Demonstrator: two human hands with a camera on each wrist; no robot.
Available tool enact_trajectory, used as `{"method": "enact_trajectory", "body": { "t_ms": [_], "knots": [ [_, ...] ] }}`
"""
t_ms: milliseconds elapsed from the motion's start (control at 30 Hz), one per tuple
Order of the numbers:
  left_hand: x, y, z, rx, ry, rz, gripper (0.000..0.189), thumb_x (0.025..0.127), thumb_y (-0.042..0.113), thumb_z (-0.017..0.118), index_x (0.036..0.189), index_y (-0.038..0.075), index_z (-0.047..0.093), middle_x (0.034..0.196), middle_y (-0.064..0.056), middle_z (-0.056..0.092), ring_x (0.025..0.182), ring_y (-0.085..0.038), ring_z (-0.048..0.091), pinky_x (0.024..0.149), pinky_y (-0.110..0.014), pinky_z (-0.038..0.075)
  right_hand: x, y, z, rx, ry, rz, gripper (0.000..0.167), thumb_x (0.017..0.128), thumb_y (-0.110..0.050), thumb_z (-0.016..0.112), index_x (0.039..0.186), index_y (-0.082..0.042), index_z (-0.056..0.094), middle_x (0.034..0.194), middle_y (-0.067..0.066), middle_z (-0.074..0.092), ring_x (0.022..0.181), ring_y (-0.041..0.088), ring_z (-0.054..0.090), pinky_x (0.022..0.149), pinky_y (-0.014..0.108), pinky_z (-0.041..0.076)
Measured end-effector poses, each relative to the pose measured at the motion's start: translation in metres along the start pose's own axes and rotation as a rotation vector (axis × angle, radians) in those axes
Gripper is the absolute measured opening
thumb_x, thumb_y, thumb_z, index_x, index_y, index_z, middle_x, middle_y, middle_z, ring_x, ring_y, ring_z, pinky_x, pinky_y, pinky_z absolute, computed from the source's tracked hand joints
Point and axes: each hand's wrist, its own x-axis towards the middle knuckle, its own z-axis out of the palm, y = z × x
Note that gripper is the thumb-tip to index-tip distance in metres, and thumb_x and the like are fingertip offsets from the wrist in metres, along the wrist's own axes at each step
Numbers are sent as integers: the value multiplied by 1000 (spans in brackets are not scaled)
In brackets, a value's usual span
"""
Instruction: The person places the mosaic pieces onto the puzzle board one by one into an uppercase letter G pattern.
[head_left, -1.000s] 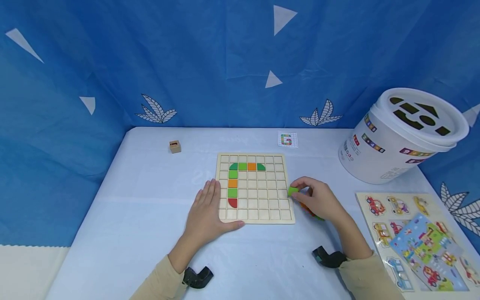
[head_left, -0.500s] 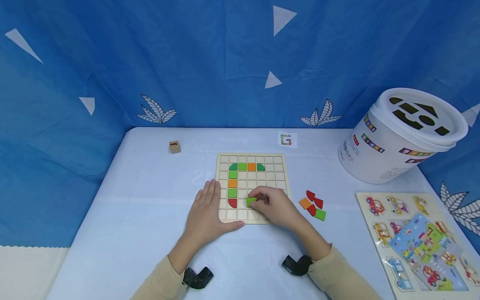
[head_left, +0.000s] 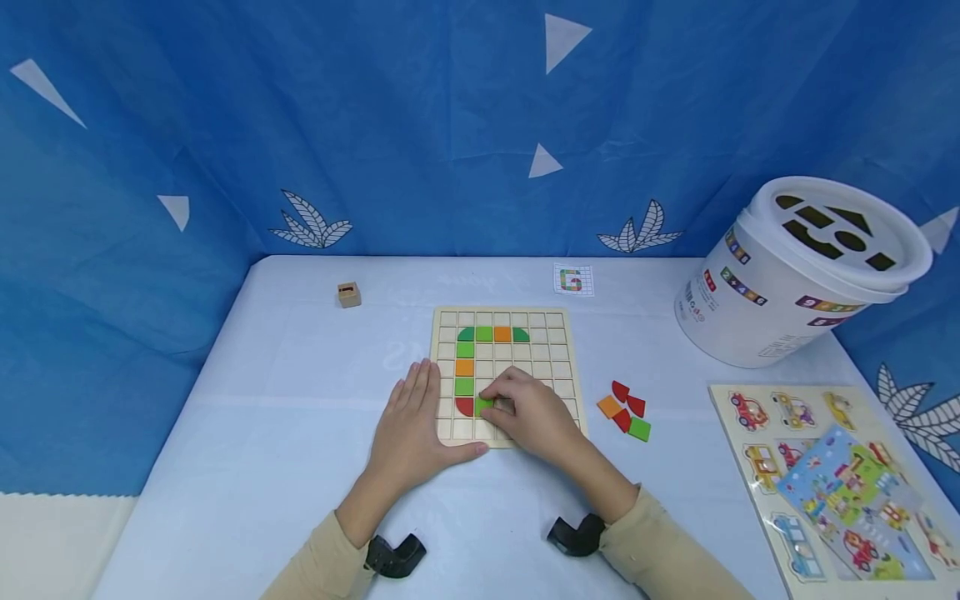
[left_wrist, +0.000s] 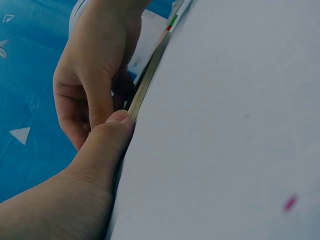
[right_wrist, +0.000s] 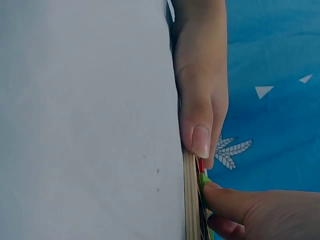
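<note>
A wooden grid board (head_left: pixel 531 430) lies on the table, with green, orange and red tiles set in its upper row and left column. My right hand (head_left: pixel 534 417) pinches a light green square tile (head_left: pixel 483 407) between thumb and fingers, beside the red quarter-round tile (head_left: pixel 464 407) on the board. In the right wrist view the green tile (right_wrist: pixel 205 179) shows at the thumb tip, at the board's surface. My left hand (head_left: pixel 408 429) rests along the board's left edge with straight fingers, its thumb (left_wrist: pixel 107 137) on the near edge.
Several loose red, orange and green tiles (head_left: pixel 622 421) lie right of the board. A small card with a coloured G (head_left: pixel 573 280) and a wooden block (head_left: pixel 348 294) lie behind it. A white bucket (head_left: pixel 750 308) and a vehicle puzzle board (head_left: pixel 731 417) stand at the right.
My right hand has carried the green tile left from beside the loose tiles, over the board to the spot next to the red tile. The left hand has stayed in place.
</note>
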Motion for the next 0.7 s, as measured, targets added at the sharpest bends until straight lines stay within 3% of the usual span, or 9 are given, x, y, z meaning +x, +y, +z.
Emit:
{"method": "enact_trajectory", "body": {
  "t_ms": [233,333,533,700],
  "knots": [
    [0,1,1,-5,-9,-4,134,67,92,54,158,2,12,167,-11,11,157,-24,6,126,-46,14,-2,-1,-4,-43,-28,-36,23,83,-24,82,105,-21,80,92,-14,60,71,0,51,59,17,43],
    [0,1,1,-11,-7,-6,134,67,90,56,158,2,13,167,-12,12,157,-25,6,126,-46,15,-4,2,-8,-8,-56,-36,23,84,-22,80,106,-23,80,92,-14,59,73,0,52,60,17,45],
    [0,0,2,-11,2,-4,134,67,90,57,158,2,13,167,-12,12,157,-26,7,126,-47,16,-11,20,-26,86,-87,39,29,89,-19,75,118,-23,73,106,-10,65,82,7,54,67,21,48],
    [0,0,2,-14,-6,-9,134,67,90,56,159,3,10,168,-10,10,157,-25,6,126,-46,14,-23,41,-57,21,-78,120,34,88,-18,76,121,-20,71,105,-5,65,78,12,54,63,24,48]
  ]
}}
